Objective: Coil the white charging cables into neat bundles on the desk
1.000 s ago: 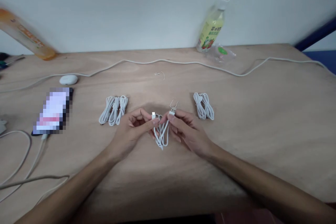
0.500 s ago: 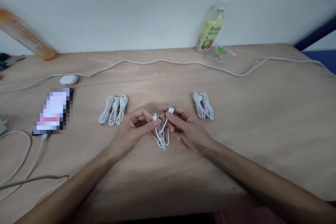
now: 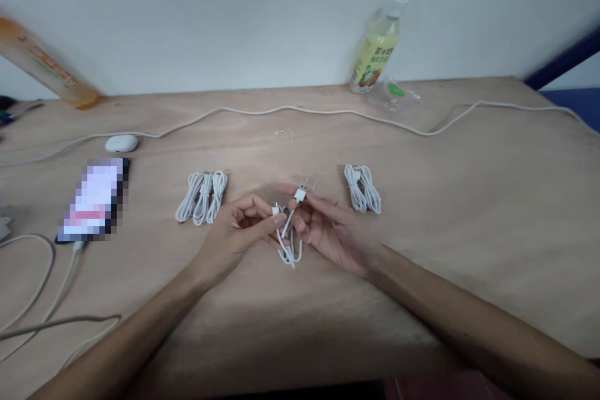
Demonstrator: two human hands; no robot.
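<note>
A white USB cable (image 3: pixel 290 256), partly looped, hangs between my two hands just above the table. My left hand (image 3: pixel 246 223) is closed, pinching the cable near its small plug, which pokes up past the thumb. At the other end, my right hand (image 3: pixel 328 225) holds the cable by its USB-A plug (image 3: pixel 300 194), the metal end pointing up. Thin wire-like strands stick up beside that plug, near the right fingers. Three coiled white cables (image 3: pixel 202 197) lie left of my hands. More coiled white cable (image 3: pixel 362 189) lies to the right.
A phone (image 3: pixel 94 200) with a cable plugged in and a white earbud case (image 3: pixel 121 143) lie at left. Small ties (image 3: pixel 283 133) rest beyond my hands. A long white cord (image 3: pixel 262 112) crosses the back, near an orange bottle (image 3: pixel 47 69) and a yellow-green bottle (image 3: pixel 375 53).
My right hand has turned and its thumb has shifted off the face of the USB-A plug, leaving more of it visible. The plug has moved slightly left. My left hand keeps its pinch.
</note>
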